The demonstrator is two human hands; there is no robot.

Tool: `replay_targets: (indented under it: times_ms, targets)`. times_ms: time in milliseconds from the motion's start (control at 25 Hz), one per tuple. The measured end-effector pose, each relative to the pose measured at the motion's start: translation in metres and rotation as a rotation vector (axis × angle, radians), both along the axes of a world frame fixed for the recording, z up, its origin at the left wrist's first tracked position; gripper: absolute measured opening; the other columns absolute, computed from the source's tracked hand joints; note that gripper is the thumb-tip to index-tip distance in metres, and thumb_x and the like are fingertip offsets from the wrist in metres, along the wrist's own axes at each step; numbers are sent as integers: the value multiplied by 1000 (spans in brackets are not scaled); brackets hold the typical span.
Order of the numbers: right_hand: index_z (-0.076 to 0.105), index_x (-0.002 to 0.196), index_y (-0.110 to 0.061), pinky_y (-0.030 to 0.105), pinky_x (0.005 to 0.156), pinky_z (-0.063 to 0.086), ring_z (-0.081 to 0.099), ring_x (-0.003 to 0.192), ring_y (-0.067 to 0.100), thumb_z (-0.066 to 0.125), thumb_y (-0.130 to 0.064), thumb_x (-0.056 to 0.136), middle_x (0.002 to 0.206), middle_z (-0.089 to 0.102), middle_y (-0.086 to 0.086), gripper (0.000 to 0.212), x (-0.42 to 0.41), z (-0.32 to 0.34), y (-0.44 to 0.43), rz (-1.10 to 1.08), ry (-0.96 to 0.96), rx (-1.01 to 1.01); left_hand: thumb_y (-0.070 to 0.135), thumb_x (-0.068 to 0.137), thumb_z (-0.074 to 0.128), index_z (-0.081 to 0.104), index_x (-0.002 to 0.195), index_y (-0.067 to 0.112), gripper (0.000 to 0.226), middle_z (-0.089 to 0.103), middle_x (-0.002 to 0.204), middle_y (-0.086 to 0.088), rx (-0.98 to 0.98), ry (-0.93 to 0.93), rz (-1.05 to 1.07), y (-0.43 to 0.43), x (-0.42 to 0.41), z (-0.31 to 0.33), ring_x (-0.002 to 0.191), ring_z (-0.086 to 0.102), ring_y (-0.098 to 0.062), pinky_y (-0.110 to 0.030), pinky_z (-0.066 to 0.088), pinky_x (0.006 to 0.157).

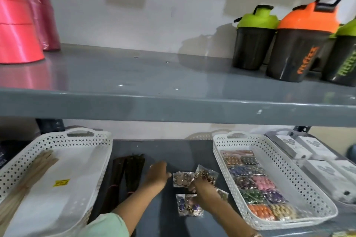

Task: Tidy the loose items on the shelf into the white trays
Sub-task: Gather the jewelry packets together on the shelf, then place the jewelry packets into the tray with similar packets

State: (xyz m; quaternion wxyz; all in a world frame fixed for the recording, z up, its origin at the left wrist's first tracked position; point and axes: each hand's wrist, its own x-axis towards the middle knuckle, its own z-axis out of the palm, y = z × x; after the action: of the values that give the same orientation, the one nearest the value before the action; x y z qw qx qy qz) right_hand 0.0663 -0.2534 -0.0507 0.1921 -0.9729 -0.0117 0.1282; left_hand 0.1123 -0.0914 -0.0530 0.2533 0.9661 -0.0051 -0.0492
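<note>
Small clear packets of beads lie loose on the grey lower shelf (pixel 169 152) between two white perforated trays. A brown-bead packet (pixel 182 179) sits by my left hand (pixel 158 176), whose fingertips touch its edge. My right hand (pixel 202 188) grips another brown packet (pixel 207 175). A purple-bead packet (pixel 189 205) lies nearer the front. The right tray (pixel 312 194) holds rows of coloured bead packets (pixel 256 184). The left tray (pixel 100 152) holds a bundle of pale sticks (pixel 28 179) and a yellow tag. Dark brown sticks (pixel 125 177) lie loose beside it.
White boxes (pixel 308 150) fill a further tray at the far right. The upper shelf (pixel 173 102) overhangs close above, bearing pink ribbon rolls (pixel 19 25) at left and shaker bottles (pixel 300 44) with green and orange lids at right.
</note>
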Motion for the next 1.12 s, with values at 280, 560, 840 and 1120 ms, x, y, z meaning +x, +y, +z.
replay_targets:
  times_ms: [280,560,840,1120]
  targets:
    - [65,106,-3,22,72,41,57,89,16,71,-4,76,102,68,10,31,12,-8,-11,119,8,116,5,89,50,62,111,9,25,60,125,-13,69,-27,-172,-40,25,-21,116,53,-25,-35,45,95]
    - [65,103,1,17,76,56,69,90,22,68,-5,81,106,71,19,23,12,58,-102,69,-19,434,-5,72,75,68,102,-10,31,61,72,-2,-278,27,-164,-43,28,35,55,48,4,0,37,43]
    - [66,107,5,24,88,50,66,100,27,65,-1,82,112,69,19,25,23,72,-258,-68,1,69,-2,78,72,64,112,-7,36,67,103,-12,-366,100,-335,-196,15,56,91,60,-16,-10,46,66]
    - [68,105,0,24,87,52,66,98,21,66,-4,83,111,70,15,23,27,27,-268,-137,22,-34,-5,96,24,35,142,6,48,43,145,-17,-30,129,-186,-267,5,-1,119,58,-32,-38,53,92]
